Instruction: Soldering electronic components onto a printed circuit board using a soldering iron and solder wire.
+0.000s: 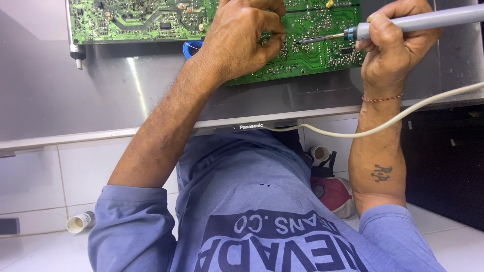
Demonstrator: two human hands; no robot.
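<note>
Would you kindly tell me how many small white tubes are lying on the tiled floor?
2: one tube lies at lower left, another tube beside the right forearm, under the white cord. The body may hide more.

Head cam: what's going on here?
A person in a blue T-shirt is working on a green printed circuit board that lies on a grey metal panel. The right hand holds a grey soldering iron with its tip against the board, its pale cord trailing over the wrist. The left hand rests on the board beside the tip, fingers pinched; whatever they hold is too small to tell. A small white tube lies on the white tiled floor.
</note>
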